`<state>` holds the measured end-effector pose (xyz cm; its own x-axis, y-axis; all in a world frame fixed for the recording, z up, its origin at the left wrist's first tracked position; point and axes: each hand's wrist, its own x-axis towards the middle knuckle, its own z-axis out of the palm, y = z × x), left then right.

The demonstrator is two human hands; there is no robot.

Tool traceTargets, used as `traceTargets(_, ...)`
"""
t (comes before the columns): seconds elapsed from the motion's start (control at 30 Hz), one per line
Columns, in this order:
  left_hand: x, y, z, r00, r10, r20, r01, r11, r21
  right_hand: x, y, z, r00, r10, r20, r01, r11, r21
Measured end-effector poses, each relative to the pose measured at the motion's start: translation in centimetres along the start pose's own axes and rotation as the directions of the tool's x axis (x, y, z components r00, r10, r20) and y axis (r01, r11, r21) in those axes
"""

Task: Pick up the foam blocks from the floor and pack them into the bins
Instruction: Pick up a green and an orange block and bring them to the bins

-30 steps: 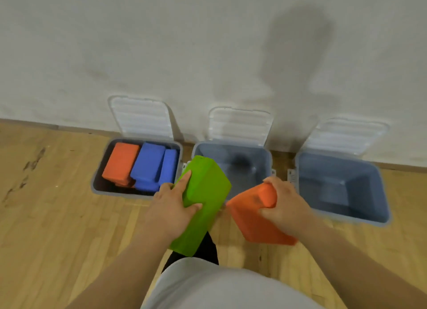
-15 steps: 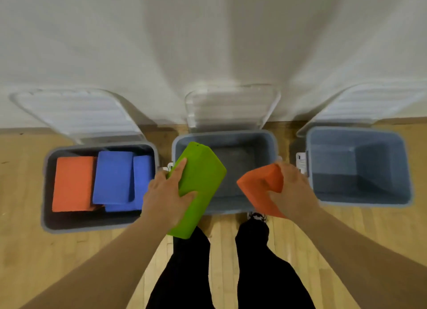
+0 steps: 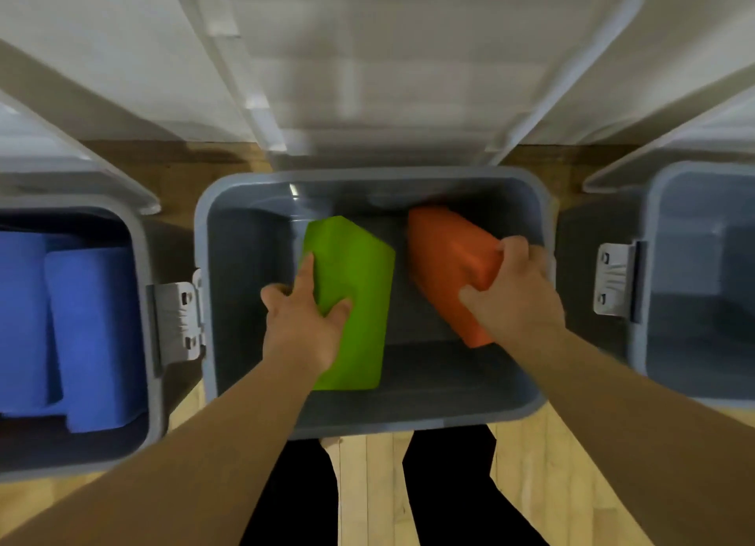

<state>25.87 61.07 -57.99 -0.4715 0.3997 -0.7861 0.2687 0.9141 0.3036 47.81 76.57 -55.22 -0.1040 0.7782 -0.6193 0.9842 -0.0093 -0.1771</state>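
Both hands reach into the middle bin (image 3: 369, 423): my left hand (image 3: 304, 327) grips the green block (image 3: 353, 296), long axis toward the wall; my right hand (image 3: 512, 296) grips the orange block (image 3: 447, 259), tilted.

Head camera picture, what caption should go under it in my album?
The left hand holds a green block and the right hand an orange block inside the middle bin.

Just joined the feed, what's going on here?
A person bends over the middle grey plastic bin, a foam block in each hand. The left hand grips a green foam block, the right hand an orange foam block. Both blocks are down inside the bin, tilted, not yet released. The grey bin on the left holds blue foam blocks.
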Motion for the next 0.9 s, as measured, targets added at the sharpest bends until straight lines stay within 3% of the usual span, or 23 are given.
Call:
traceTargets(0.2,5.8,-0.3,5.4,0.999,-0.037,0.036,0.039,0.996,-0.079,-0.1,3.4,7.3,0.994,0.026,0.106,-0.029,0.999,0.03)
traceTargets(0.37,9.0,-1.1,11.3,0.999,0.016,0.051,-0.007,0.985,-0.175,-1.4,6.7,11.6,0.987,0.026,0.161,-0.026,1.0,-0.003)
traceTargets(0.7,11.4,-2.6,16.4,0.968,0.046,0.245,-0.096,0.976,0.194,-2.0,9.0,13.3,0.999,-0.045,-0.011,0.047,0.989,0.141)
traceTargets(0.9,8.9,-3.4,16.0,0.918,0.104,0.383,-0.238,0.916,0.321,-0.1,9.0,13.8,0.992,0.08,0.102,-0.087,0.994,0.065)
